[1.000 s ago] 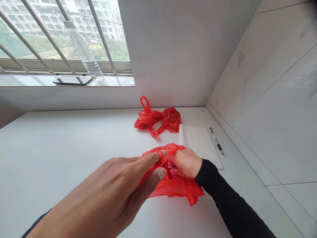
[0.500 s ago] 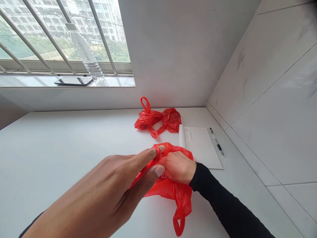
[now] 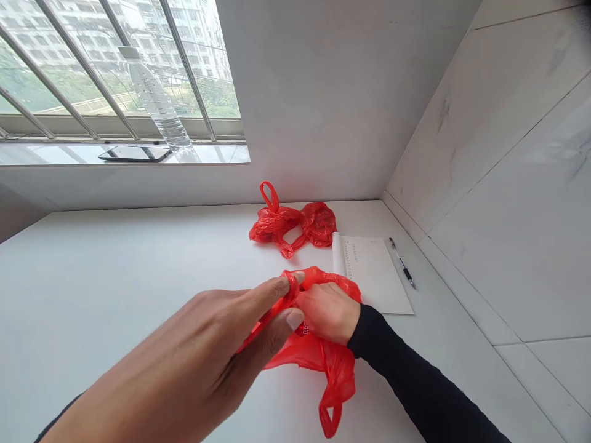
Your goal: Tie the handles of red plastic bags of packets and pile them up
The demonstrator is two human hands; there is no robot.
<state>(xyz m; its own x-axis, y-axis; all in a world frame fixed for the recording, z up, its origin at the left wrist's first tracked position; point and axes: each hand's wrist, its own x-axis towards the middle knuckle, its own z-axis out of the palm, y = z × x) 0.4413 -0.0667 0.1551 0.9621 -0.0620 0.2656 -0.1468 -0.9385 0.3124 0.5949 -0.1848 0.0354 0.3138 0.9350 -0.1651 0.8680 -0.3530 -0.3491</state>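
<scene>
A thin red plastic bag [image 3: 339, 369] lies on the white table, its mouth open and one loop handle pointing towards me. My left hand [image 3: 217, 338] pinches the bag's left rim between thumb and fingers. Reaching into the mouth, my right hand [image 3: 330, 311] has its fingers curled downwards; their tips are hidden. Just below that hand, a small dark red patch with pale markings [image 3: 305, 329] shows inside the bag. What my right fingers hold, if anything, cannot be seen.
Behind are two bunched red plastic bags, one on the left [image 3: 274, 223] and one on the right [image 3: 318, 223]. An open notepad [image 3: 381, 277] and a pen [image 3: 403, 264] lie to the right. A water bottle [image 3: 161, 111] and a dark flat device [image 3: 135, 154] rest on the windowsill.
My right hand has shifted slightly inside the bag, covering more of the dark red patch. My left hand keeps its pinch on the rim. The view has moved a little.
</scene>
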